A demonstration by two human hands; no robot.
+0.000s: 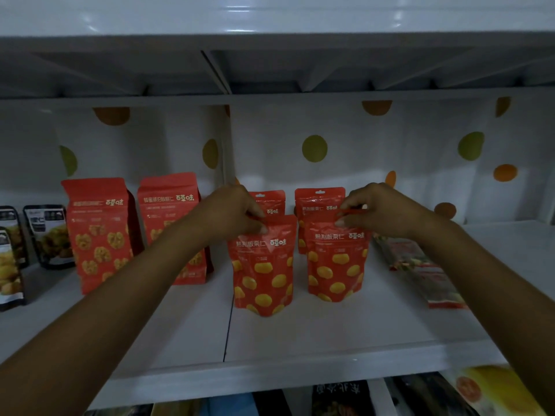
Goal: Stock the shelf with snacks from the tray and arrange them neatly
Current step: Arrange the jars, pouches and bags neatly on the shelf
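Left hand (237,211) pinches the left front pouch (261,265), right hand (375,213) the right front pouch (336,259) — shelf (330,331) looks partly stocked; tray unseen.

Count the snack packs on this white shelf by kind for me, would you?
red chestnut pouches: 4
tall red walnut bags: 2
dark packs at left: 3
flat pack lying at right: 1, blurred, maybe more
Total: 10
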